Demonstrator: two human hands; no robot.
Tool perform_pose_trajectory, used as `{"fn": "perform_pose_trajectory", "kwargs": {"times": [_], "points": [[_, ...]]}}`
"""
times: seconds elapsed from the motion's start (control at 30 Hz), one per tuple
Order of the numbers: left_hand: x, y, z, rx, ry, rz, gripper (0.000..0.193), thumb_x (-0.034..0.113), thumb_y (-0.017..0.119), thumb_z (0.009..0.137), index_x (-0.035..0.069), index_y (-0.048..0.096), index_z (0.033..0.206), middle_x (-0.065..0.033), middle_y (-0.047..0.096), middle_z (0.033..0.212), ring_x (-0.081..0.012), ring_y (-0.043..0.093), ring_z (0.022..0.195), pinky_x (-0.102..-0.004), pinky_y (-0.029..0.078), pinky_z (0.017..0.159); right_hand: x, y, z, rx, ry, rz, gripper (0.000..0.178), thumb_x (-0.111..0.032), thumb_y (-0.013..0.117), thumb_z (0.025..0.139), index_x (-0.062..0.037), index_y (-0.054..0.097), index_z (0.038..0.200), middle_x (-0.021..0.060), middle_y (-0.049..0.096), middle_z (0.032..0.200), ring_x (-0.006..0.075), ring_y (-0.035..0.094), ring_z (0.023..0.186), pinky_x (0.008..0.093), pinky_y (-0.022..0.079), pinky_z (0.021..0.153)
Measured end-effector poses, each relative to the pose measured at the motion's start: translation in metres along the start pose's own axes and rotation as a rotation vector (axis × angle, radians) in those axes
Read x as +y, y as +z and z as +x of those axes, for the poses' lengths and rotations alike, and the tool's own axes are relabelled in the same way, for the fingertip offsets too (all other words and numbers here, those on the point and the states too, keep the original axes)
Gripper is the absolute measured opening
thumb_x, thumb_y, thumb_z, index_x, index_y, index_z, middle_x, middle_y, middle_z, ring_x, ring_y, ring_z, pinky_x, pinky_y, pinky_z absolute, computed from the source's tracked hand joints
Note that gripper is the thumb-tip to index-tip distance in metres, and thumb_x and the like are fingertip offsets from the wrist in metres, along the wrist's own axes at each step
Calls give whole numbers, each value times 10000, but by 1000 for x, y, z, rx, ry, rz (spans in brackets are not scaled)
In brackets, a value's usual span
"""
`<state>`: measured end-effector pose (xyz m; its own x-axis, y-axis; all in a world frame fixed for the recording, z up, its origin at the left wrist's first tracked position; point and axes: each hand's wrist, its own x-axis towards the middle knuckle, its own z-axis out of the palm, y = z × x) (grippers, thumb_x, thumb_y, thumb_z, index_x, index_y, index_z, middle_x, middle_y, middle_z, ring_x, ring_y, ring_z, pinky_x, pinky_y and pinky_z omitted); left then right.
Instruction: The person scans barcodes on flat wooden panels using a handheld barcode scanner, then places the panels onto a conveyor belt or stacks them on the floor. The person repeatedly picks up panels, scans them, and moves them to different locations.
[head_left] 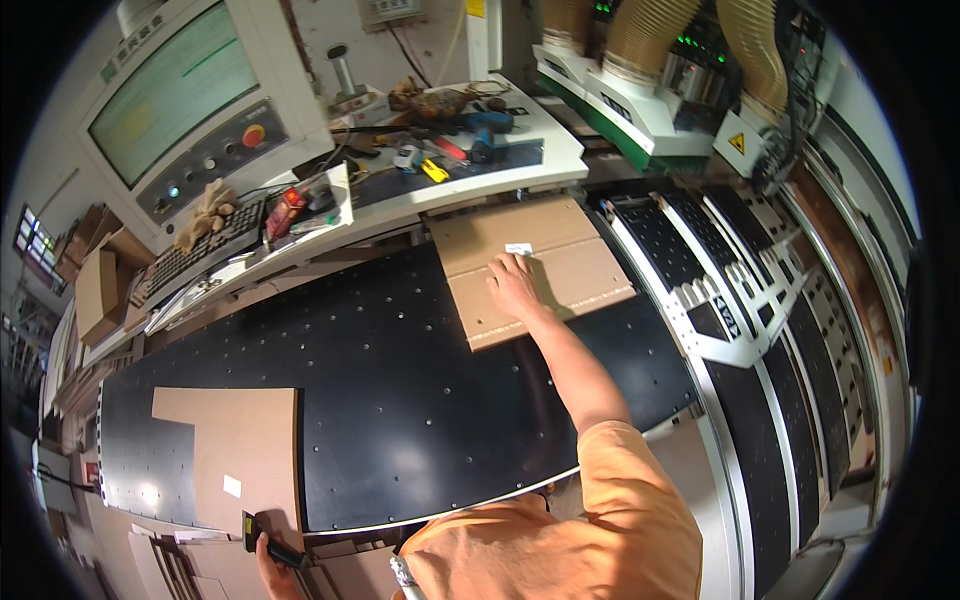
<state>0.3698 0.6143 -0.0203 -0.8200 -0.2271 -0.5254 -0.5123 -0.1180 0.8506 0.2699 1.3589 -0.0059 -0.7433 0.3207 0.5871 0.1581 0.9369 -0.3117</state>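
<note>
My right hand (514,284) rests on a brown rectangular board (590,262), fingers lying on its face just beside a small white label (518,249). The board has a groove across it and lies on the black table (400,400) at its far right part. At the lower left, my left hand (272,570) is closed round a black handheld barcode scanner (270,540). The scanner is over the near edge of an L-shaped brown board (250,430), close to a white label (232,486) on it. My left palm is partly hidden.
A control console with a screen (175,90) and red stop button (253,135) stands at the far left. Behind the table, a shelf (540,160) bears tools, a tape measure (433,170) and a keyboard (205,245). To the right are machine rails (735,330) and large hoses (650,40).
</note>
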Motion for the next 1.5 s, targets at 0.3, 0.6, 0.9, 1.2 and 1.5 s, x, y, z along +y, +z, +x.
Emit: {"fn": "perform_pose_trajectory", "kwargs": {"times": [0.3,0.6,0.9,1.2,1.5], "points": [[-24,46,-24,187,191,-353,237,331,686,855,106,615,852,15,568,687,-110,535,546,-267,417,466,-29,9,-35,-124,-13,168,349,-250,634,892,-5,595,1137,206,512,1216,429,456,1146,525,388,1003],[7,177,-80,200,391,-523,357,259,706,766,78,557,1036,-43,569,767,-147,567,664,-278,464,565,-190,1,-113,-125,1,571,510,-291,716,854,28,536,1208,231,521,1189,414,493,1154,479,419,989],[-1,260,-135,-103,191,-584,331,250,677,780,58,580,1031,-71,612,782,-177,606,664,-308,527,587,-305,-20,-117,-798,839,1471,361,-177,773,785,54,607,1006,147,674,981,211,649,833,348,518,766],[11,292,-146,-501,-100,-79,455,310,700,782,76,581,1153,-27,606,840,-106,559,631,-250,504,519,-149,-91,-134,-415,1007,1554,284,-110,688,822,35,602,1050,145,673,976,256,669,877,385,550,784],[50,301,-68,-180,241,-28,308,137,694,778,-17,620,1034,-33,608,869,-133,572,742,-302,478,687,50,-165,-76,-458,1099,1245,339,-82,625,892,42,569,1202,163,670,1110,261,684,982,387,562,834]]}}
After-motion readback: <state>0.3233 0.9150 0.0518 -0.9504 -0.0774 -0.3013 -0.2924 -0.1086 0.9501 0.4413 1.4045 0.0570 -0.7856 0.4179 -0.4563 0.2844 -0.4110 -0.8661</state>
